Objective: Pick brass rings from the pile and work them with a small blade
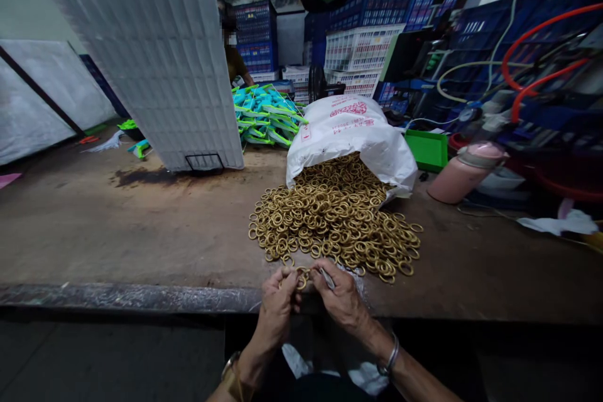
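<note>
At 6 o'clock, over bench [164, 232] edge: your left hand [274, 308] pinches gold ring [304, 282]; your right hand [342, 301] grips slim grey implement [326, 279]. Step, as judged: working on ring. Next move calls for steady pinch. Ring pile [330, 220] at 12 o'clock from hands, reaching into white sack [339, 129]. Obscured: ring contact points, implement tip, any second ring.

Gold rings [330, 217] lie jumbled in a loose heap, spilling from the sack [346, 122]; nearer, the left hand [277, 304] pinches one, the right hand [343, 301] a grey piece [328, 279].
</note>
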The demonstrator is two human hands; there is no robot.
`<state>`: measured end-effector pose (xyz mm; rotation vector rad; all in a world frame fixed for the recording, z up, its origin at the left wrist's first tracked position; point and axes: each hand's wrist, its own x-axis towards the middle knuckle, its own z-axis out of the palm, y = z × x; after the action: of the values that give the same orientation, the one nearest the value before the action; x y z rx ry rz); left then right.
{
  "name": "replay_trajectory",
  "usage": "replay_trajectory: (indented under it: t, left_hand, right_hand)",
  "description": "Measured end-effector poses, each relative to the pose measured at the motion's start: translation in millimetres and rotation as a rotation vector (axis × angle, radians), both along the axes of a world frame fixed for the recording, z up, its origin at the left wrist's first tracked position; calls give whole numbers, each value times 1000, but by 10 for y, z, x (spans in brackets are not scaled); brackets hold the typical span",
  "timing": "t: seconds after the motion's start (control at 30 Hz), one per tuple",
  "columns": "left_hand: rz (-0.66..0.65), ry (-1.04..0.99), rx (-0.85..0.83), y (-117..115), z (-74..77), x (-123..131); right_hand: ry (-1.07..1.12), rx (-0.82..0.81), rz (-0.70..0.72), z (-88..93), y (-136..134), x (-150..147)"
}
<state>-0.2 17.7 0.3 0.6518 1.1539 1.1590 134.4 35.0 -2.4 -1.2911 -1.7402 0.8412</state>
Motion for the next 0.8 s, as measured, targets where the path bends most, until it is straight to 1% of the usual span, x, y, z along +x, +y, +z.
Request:
replay_trajectory:
  t: [0.1, 0.23, 0.3, 0.37, 0.43, 0.5, 0.67, 0.8]
  left_hand:
    - [40, 159, 51, 13, -2, 11]
    - [28, 264, 177, -3, 12, 22]
    - [27, 310, 259, -15, 15, 22]
    - [20, 357, 343, -24, 18, 21]
    - [-7, 379, 392, -29, 27, 24]
    - [-39, 345, 369, -33, 52, 31]
    - [-85, 163, 110, -49, 134, 60]
    - [-95, 109, 55, -52, 106, 57]
  right_hand:
    - [79, -122, -62, 12, 1, 19]
    - [176, -223, -136, 7, 57, 18]
    - [204, -283, -112, -1, 82, 2]
    - [218, -346, -50, -4, 92, -23]
    - [221, -371, -2, -4, 94, -49]
    - [227, -370, -2, -2, 100, -71]
    - [182, -354, -85, 28, 133, -80]
    - [160, -359, -67, 109, 131, -79]
